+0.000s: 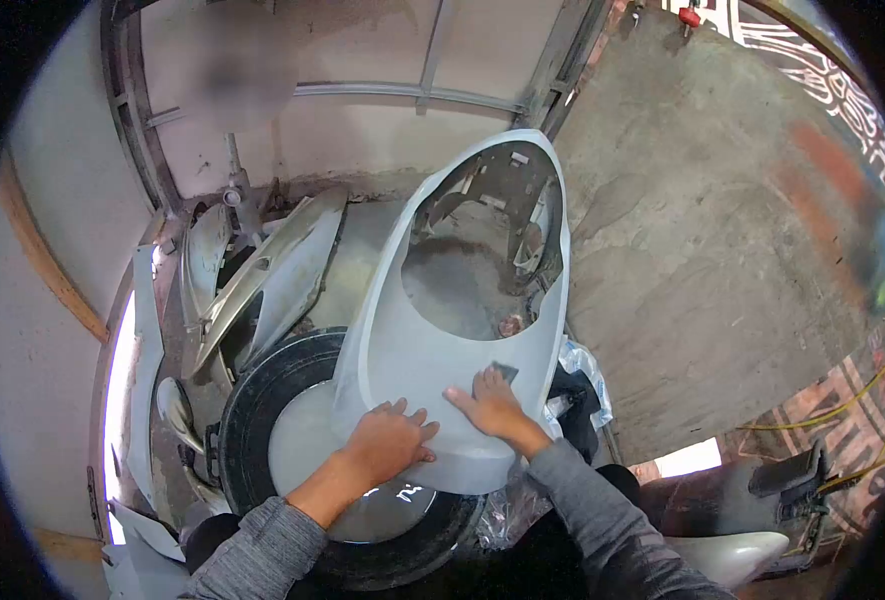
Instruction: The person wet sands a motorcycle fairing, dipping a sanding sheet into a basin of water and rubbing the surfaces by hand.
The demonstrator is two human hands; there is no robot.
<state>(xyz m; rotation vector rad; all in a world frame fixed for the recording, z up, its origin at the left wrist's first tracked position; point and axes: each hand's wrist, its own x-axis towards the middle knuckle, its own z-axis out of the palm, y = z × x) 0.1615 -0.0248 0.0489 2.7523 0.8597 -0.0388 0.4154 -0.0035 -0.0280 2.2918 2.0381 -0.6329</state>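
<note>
A large light-grey motor-scooter body panel (pixel 432 365) with a big oval opening leans over a black tub (pixel 252 410) of cloudy water. My right hand (pixel 492 405) lies on the panel just below the opening. Beneath its fingertips is a small dark piece of sandpaper (pixel 505 371), pressed against the surface and partly covered by the fingers. My left hand (pixel 392 440) rests on the panel's lower left, over the tub, fingers apart and slightly bent, with nothing visible in it.
Several silver and grey body panels (pixel 267 270) lean on the floor at left. A clear plastic bag (pixel 514 515) sits beside the tub. A large grey board (pixel 692 220) stands at right, with a dark cylinder (pixel 722 495) and yellow hoses (pixel 842 405) below it.
</note>
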